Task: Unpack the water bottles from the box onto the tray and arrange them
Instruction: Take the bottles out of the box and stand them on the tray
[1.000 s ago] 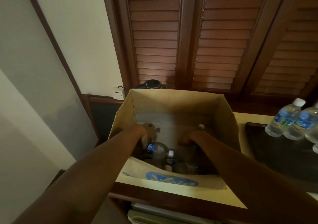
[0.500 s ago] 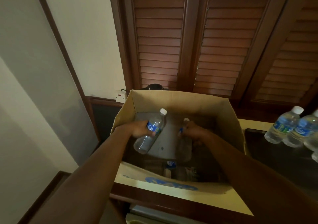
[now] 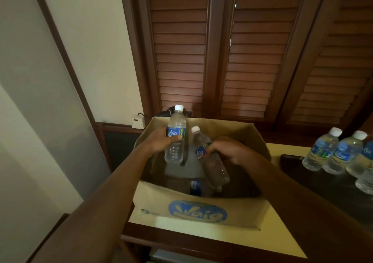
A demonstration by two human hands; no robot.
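Note:
An open cardboard box (image 3: 201, 212) with a blue logo sits on the counter in front of me. My left hand (image 3: 159, 140) grips a clear water bottle (image 3: 175, 135) with a white cap and blue label, held upright above the box's left rim. My right hand (image 3: 230, 148) grips a second bottle (image 3: 212, 166), tilted, its lower half still inside the box. At least one more bottle (image 3: 194, 187) lies on the box floor. Several bottles (image 3: 331, 153) stand on the dark tray (image 3: 292, 163) at the right.
Dark louvred wooden shutters (image 3: 222, 50) rise behind the box. A white wall socket (image 3: 138, 121) and a dark kettle-like object (image 3: 167, 112) sit behind the box's left corner. The counter's wooden front edge (image 3: 181, 242) runs below the box.
Both hands have risen out of the box, each with a bottle. The left bottle has turned upright and cleared the rim; the right one follows, tilted.

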